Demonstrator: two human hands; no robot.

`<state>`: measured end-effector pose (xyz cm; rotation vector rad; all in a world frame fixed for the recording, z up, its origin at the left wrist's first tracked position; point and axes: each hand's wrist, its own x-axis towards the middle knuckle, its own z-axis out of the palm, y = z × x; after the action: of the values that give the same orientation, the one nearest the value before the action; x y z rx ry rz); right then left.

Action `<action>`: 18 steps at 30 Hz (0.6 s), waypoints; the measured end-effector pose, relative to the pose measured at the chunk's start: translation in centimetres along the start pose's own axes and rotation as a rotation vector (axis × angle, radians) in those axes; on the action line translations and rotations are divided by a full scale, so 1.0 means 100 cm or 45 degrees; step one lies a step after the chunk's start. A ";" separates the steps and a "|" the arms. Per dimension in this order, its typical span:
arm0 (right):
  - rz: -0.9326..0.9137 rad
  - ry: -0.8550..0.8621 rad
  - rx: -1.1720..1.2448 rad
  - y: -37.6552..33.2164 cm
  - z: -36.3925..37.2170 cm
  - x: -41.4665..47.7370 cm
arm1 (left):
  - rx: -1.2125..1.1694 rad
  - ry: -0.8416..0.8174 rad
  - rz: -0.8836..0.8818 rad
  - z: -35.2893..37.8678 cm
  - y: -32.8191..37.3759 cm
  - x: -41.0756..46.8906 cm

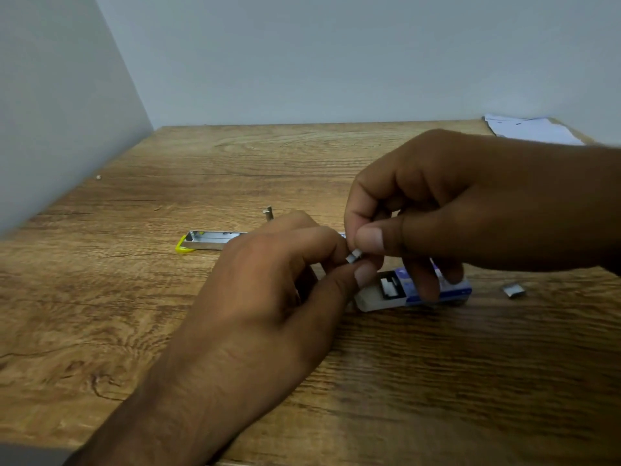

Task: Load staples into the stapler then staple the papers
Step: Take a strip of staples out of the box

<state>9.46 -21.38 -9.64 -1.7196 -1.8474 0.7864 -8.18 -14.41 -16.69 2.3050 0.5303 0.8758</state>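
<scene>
A small silver strip of staples (353, 256) is pinched between the fingertips of my left hand (268, 290) and my right hand (437, 210), just above the table. Below the hands lies a blue and white staple box (386, 294), its end open with staples showing inside. The stapler (208, 242) lies opened flat behind my left hand, its metal staple channel facing up and a yellow part at its left end; my hands hide its right part. The papers (531, 129) lie at the far right corner.
A loose clump of staples (514, 290) rests on the wooden table (134, 314) right of the box. Grey walls close the table's left and far sides. A tiny white speck (98, 177) lies near the left wall.
</scene>
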 end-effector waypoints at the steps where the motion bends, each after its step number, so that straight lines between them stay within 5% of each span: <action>1: -0.008 0.032 0.043 0.001 -0.001 0.000 | -0.010 0.011 0.009 -0.001 0.000 0.000; 9: -0.116 0.154 0.122 0.005 -0.002 0.000 | -0.051 0.026 -0.014 -0.003 0.000 -0.002; 18: -0.370 0.321 -0.172 0.000 0.009 0.001 | -0.698 0.008 -0.335 -0.006 -0.001 -0.001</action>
<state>8.77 -21.31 -10.30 -1.5001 -1.9467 0.3204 -8.73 -14.19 -16.40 1.6946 0.5066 0.7813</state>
